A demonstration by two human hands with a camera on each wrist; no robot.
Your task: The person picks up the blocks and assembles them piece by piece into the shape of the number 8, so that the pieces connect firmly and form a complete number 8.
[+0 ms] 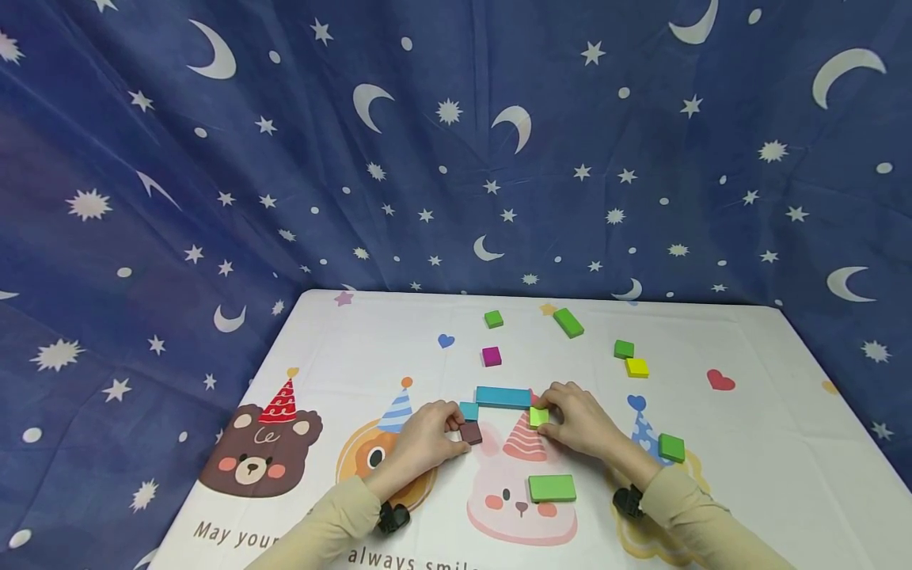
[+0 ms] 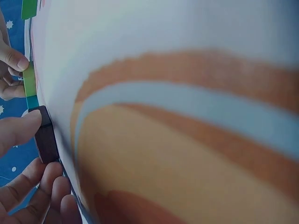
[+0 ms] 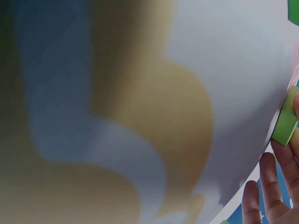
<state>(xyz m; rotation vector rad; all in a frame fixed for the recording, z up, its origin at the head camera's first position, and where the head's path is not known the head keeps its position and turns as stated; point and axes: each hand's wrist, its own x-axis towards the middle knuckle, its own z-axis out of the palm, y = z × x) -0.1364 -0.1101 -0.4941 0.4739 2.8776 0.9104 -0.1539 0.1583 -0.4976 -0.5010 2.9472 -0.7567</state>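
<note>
A long blue block [image 1: 503, 397] lies crosswise in the middle of the table. Just in front of its left end is a small light-blue block [image 1: 469, 411]. My left hand [image 1: 426, 439] pinches a dark brown block [image 1: 471, 433] next to that one; in the left wrist view the thumb and a fingertip grip opposite ends of the brown block [image 2: 47, 140]. My right hand [image 1: 583, 421] holds a small yellow-green block [image 1: 538, 418] between thumb and fingers, near the long block's right end. The right wrist view catches this block [image 3: 285, 125] at its edge.
Nearest me lies a green block [image 1: 552, 488]; another green block [image 1: 671, 448] is right of my right hand. Farther back are a magenta block [image 1: 492, 356], a yellow block [image 1: 637, 368] and several green ones. A starry blue curtain [image 1: 442, 214] hangs behind the table.
</note>
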